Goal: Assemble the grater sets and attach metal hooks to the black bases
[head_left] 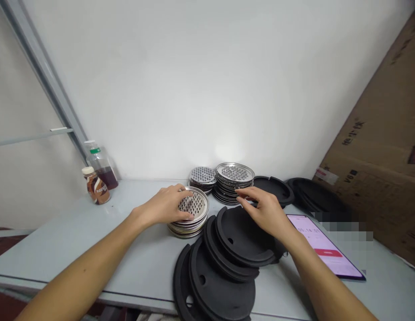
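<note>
My left hand [172,204] rests over the left side of a short stack of round metal grater discs [198,203]. Its thumb and fingers are spread apart on the top disc, with some fingertips hidden. My right hand [261,205] hovers by the front of a taller disc stack [234,171], thumb and fingers apart and nothing visible between them. Behind the short stack is another pile of perforated discs [203,174]. Below my right hand, several round black trays with raised rims [224,285] overlap toward the table's front edge.
More black trays [274,189] lie at the back right. A phone showing a timer [328,249] lies right of my right forearm. A brown bottle [97,189] and a clear bottle of dark liquid [107,174] stand at left. A large cardboard box [378,156] leans at right.
</note>
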Action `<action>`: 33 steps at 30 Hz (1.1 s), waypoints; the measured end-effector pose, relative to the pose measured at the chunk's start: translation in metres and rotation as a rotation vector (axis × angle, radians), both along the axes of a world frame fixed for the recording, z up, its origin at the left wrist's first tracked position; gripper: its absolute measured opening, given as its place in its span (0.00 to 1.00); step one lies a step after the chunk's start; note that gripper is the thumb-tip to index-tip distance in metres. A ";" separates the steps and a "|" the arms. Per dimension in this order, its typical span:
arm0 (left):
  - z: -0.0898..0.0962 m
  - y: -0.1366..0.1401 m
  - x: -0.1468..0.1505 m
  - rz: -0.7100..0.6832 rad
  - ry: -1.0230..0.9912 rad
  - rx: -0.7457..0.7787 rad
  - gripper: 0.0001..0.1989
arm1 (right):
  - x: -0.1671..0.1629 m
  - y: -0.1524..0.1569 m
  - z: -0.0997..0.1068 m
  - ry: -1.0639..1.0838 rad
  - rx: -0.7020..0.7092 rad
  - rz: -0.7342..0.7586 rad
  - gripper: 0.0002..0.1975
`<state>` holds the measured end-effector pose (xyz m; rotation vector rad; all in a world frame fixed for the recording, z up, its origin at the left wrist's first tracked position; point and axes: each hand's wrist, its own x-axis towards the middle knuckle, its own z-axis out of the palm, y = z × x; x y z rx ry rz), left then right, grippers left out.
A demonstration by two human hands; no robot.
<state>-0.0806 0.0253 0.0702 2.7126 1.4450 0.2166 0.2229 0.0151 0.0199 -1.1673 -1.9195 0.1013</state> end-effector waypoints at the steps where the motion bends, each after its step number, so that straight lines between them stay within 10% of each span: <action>1: 0.001 -0.001 0.000 -0.001 0.001 0.007 0.27 | -0.002 -0.001 0.001 -0.005 0.002 0.011 0.10; 16: -0.004 0.001 0.001 -0.072 -0.180 0.127 0.19 | -0.009 -0.003 -0.002 0.013 -0.082 0.089 0.10; 33: 0.003 0.045 0.002 -0.133 0.054 0.132 0.09 | -0.008 -0.005 -0.001 -0.008 -0.072 0.091 0.10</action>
